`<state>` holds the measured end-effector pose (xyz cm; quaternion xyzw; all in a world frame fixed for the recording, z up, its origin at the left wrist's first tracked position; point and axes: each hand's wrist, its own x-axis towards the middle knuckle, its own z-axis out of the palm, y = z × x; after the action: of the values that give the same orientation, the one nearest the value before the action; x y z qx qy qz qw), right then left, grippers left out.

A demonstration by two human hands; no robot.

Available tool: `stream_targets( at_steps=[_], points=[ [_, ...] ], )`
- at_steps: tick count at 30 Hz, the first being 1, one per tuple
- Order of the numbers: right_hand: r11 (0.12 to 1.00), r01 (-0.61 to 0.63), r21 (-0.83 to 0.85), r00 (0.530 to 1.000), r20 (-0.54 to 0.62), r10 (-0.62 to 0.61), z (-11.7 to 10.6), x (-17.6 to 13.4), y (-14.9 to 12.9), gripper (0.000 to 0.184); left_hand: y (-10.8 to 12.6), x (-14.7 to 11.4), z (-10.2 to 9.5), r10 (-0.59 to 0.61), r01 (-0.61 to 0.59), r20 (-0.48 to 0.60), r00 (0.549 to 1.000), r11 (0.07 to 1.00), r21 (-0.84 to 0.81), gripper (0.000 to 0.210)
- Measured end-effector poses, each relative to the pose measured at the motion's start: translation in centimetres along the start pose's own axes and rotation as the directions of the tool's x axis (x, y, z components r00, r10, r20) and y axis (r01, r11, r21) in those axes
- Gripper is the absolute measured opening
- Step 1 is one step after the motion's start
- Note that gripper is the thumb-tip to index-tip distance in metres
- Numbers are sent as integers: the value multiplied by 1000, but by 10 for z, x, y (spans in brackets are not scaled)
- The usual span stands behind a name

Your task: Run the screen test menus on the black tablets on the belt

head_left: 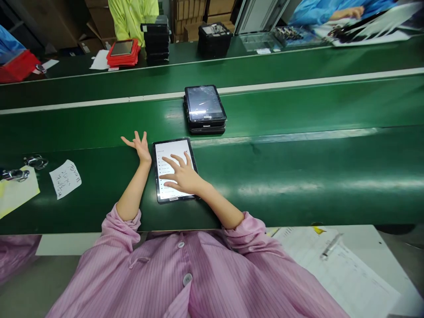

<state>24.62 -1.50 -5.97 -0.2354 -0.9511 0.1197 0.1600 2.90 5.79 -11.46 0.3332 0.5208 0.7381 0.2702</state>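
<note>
In the head view, I have one tablet (170, 149) lying flat, screen up, on the green worktop (298, 176), close in front of me. My right hand (183, 176) is spread wide over its lit screen and grips nothing; I cannot tell whether a fingertip touches the glass. My left hand (142, 150) is raised just beside the tablet's left edge, fingers splayed, empty. I judge the handling to be partway along: the tablet is switched on with a page up, but how much is left does not show. A stack of dark-screened tablets (204, 106) sits just beyond its upper right corner. The tablet has a thin black border, a white screen with a column of lines too small to read, and a pale label on its lower edge.
</note>
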Motion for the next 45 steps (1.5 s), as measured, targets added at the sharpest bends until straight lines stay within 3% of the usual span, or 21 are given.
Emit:
stream_targets(
  at_steps=[5,9,14,20,24,27,30,33,39,45],
  points=[
    [979,-132,153,956,-241,166,-17,-12,32,59,3,1,-2,-28,19,-64,998,990,-139,65],
    [954,-148,261,934,-280,222,-17,-18,49,57,6,0,-1,-58,39,-134,989,989,-140,78],
    [966,-18,259,946,-307,100,-9,-13,47,22,12,-5,0,38,-43,-193,980,999,-21,95],
    [960,129,247,967,-248,-66,-8,-12,38,22,11,1,-3,-42,29,-261,964,998,-53,83],
    [961,169,218,970,-208,-124,-5,-12,37,24,10,6,-4,-99,66,-270,958,989,-129,54],
    [967,119,225,949,-311,-45,-7,-13,39,23,13,6,-4,-118,71,-260,958,981,-183,45],
    [969,17,248,887,-451,100,-11,-15,43,23,17,6,-2,-118,60,-270,956,975,-214,49],
    [961,-61,269,846,-497,193,-11,-15,45,23,21,5,-2,-56,11,-272,961,986,-164,55],
    [972,-74,221,907,-391,158,-2,-12,45,25,17,6,-3,-42,25,-242,969,997,-76,53],
    [993,-61,105,949,-302,91,-1,-11,43,27,8,10,-4,-97,64,-304,948,991,-118,19]
  ],
)
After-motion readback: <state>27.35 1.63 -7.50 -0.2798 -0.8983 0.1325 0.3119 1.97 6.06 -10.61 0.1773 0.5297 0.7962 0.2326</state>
